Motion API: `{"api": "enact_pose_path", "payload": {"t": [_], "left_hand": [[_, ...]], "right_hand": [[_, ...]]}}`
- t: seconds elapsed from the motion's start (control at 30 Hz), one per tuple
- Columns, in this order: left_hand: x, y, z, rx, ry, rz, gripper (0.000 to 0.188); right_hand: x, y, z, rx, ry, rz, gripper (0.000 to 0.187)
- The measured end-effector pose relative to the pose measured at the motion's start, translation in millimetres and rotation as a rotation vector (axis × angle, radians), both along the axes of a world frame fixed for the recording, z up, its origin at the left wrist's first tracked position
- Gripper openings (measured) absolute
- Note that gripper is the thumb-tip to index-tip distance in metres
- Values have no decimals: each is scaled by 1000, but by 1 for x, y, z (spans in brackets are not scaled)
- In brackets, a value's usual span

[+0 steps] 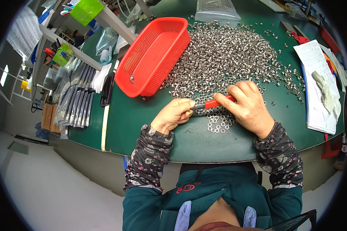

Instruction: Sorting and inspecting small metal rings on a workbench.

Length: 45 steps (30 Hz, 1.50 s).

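In my right hand [250, 108] is a hand tool with a red handle [216, 102] and a dark, narrow front end. Its tip points left and meets the fingertips of my left hand [172, 115]. Those fingers are pinched together, and what they hold at the tip is hidden. Beneath and between both hands lies a single layer of small metal rings [219, 124] on the green tabletop. Behind them spreads a large heap of small, shiny metal ring-like parts [231, 50].
A red plastic basket [172, 57] stands left of the heap, a few metal parts inside. Papers [316, 61] with a white glove [324, 92] lie at right. A clear plastic bag [216, 10] sits at the back. Bagged dark items [75, 106] are stacked at left.
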<state>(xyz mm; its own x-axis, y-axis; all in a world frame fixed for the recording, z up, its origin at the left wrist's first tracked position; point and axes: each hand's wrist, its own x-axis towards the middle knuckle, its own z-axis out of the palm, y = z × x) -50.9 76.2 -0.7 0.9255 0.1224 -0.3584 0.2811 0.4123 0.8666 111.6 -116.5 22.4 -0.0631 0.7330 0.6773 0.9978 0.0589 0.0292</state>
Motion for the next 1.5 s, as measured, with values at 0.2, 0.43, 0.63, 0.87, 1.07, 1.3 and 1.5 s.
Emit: {"api": "enact_pose_path", "payload": {"t": [0.2, 0.43, 0.63, 0.87, 1.07, 1.3, 1.5], "left_hand": [[0, 1, 1, 37, 23, -71, 28], [2, -7, 1, 125, -61, -48, 29], [3, 0, -11, -86, -377, 218, 15], [6, -3, -14, -71, -443, 300, 11], [7, 0, -17, -47, -468, 269, 11], [6, -4, -14, 47, -407, 313, 13], [5, -7, -11, 88, -373, 358, 12]], "right_hand": [[1, 0, 2, 42, -47, 1, 36], [2, -3, 13, 87, -43, -76, 33], [-5, -2, -3, -73, 407, -18, 30], [-12, 1, -11, -174, 607, 3, 22], [-11, 1, -12, -192, 660, 30, 22], [-10, 1, -15, -265, 724, 46, 22], [-10, 0, -13, -251, 660, 24, 22]]}}
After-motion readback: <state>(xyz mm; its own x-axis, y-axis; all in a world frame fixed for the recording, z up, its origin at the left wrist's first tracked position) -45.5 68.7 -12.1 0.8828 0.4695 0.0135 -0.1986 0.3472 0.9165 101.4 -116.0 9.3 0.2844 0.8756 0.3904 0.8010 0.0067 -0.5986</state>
